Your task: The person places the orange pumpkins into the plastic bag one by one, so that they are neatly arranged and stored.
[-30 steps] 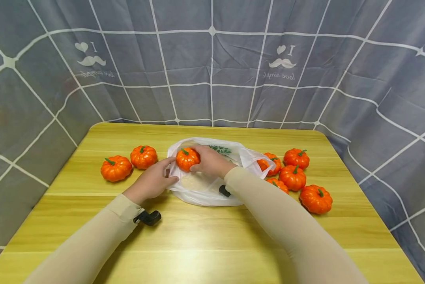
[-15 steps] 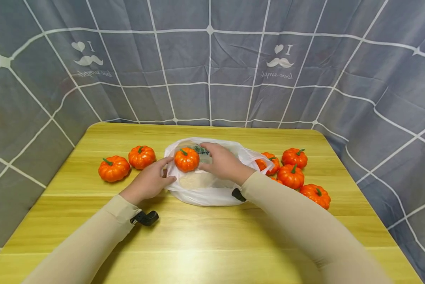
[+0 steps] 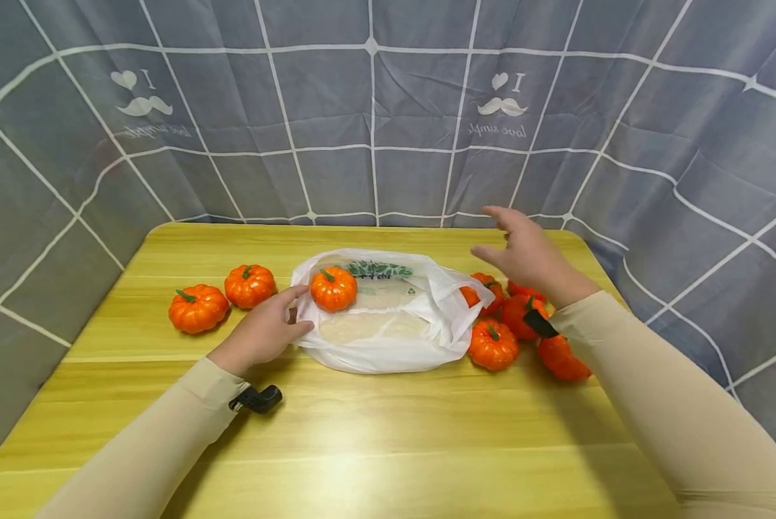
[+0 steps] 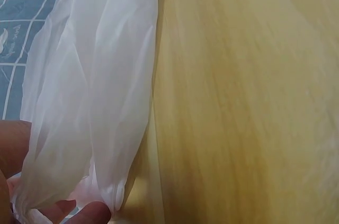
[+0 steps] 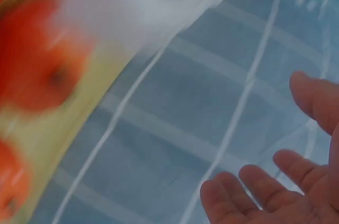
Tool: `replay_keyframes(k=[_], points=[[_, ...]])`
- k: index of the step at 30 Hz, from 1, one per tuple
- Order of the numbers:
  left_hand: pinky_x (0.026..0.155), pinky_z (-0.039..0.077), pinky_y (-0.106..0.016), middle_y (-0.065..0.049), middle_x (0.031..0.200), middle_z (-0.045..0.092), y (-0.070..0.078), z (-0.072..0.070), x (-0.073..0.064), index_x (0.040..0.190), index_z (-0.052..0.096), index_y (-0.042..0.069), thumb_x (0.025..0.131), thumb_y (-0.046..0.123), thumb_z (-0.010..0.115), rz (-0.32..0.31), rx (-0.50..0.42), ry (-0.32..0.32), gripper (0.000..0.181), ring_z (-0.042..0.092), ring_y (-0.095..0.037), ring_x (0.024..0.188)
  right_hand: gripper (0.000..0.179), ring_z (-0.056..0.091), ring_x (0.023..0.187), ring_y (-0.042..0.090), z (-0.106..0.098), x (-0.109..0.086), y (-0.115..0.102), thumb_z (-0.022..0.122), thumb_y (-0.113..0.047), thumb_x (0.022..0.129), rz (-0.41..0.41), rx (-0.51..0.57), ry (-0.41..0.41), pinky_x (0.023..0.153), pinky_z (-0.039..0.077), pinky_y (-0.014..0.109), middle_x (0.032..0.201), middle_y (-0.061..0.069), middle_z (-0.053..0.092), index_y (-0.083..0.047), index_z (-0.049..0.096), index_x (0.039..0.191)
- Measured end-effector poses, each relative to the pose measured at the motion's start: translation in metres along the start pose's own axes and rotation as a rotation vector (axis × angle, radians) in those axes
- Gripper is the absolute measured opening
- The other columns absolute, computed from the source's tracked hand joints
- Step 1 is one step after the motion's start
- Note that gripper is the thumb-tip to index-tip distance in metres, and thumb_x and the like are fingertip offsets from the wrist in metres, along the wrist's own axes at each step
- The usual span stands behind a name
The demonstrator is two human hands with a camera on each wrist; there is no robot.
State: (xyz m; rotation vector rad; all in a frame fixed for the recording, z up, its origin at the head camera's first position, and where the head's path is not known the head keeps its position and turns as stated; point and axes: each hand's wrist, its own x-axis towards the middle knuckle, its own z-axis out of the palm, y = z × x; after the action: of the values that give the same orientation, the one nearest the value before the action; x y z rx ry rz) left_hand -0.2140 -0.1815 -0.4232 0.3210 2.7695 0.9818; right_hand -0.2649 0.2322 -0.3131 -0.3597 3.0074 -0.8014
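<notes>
A white plastic bag (image 3: pixel 375 353) with a green leaf print lies spread with its mouth open at mid-table, one small orange pumpkin (image 3: pixel 333 290) in its left part. At the bag's left edge my left hand (image 3: pixel 266 330) grips the plastic; in the left wrist view the gathered bag (image 4: pixel 95 91) runs between thumb and fingers. My right hand (image 3: pixel 529 252) is raised over the right-hand pumpkins, fingers extended and holding nothing. In the right wrist view its spread fingers (image 5: pixel 265 187) stand apart from the blurred pumpkins (image 5: pixel 42 65).
Two pumpkins (image 3: pixel 198 308) sit left of the bag. Several more cluster at its right side, one front pumpkin (image 3: pixel 493 345) close to the bag, some partly behind my right arm. A grey checked curtain (image 3: pixel 413 108) surrounds the wooden table (image 3: pixel 362 447).
My right hand has let go of the pumpkin in the bag, then moved right and up over the right-hand cluster. My left hand keeps its place at the bag's edge.
</notes>
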Motion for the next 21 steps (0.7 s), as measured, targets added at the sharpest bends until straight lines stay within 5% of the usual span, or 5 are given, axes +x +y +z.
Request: replay_keyframes(k=[11, 21], points=[[0.109, 0.050, -0.058, -0.029, 0.154, 0.053, -0.002, 0.000, 0.002, 0.164, 0.035, 0.005, 0.102, 0.027, 0.069, 0.002, -0.001, -0.010, 0.074, 0.060, -0.042, 0.133, 0.092, 0.031, 0.147, 0.058, -0.018, -0.002, 0.111, 0.067, -0.043, 0.102, 0.163, -0.068, -0.110, 0.117, 0.032, 0.073, 0.168, 0.034, 0.024, -0.002, 0.018, 0.168], [0.105, 0.051, -0.054, -0.028, 0.154, 0.053, 0.001, -0.004, 0.000, 0.164, 0.034, 0.006, 0.102, 0.029, 0.069, -0.023, -0.008, -0.017, 0.075, 0.061, -0.036, 0.122, 0.096, 0.028, 0.150, 0.059, -0.010, -0.005, 0.144, 0.068, -0.040, 0.102, 0.171, 0.013, -0.199, 0.115, 0.039, 0.069, 0.170, 0.034, 0.018, 0.002, 0.011, 0.167]])
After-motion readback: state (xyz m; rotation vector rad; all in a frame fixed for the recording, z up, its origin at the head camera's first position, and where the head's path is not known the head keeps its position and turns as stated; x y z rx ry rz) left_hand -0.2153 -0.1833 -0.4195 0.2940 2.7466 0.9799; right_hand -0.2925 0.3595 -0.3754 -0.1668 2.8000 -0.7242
